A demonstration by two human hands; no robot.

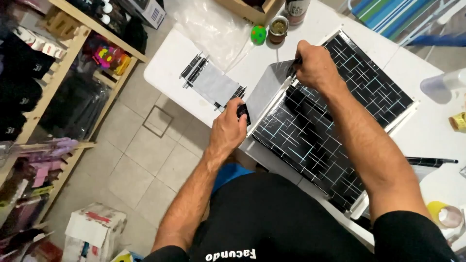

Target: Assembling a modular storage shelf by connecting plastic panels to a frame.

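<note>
Tabletop (184,58), white, carries a black patterned sheet (335,111) beneath the right hand (315,65). A grey flap (269,87) stands between both hands; right fingers pinch its top corner, left hand (228,131) fingers grip its lower black edge.

Near the far edge of the white desk (174,58) sit a small green ball (258,34), a round cup (278,28) and a clear plastic bag (213,26). A smaller grey sheet (213,83) lies toward the left corner. Wooden shelves (58,87) line the tiled floor (145,160), where a cardboard box (94,233) rests; a yellow-rimmed roll (444,213), perhaps tape, is at the right edge.
</note>
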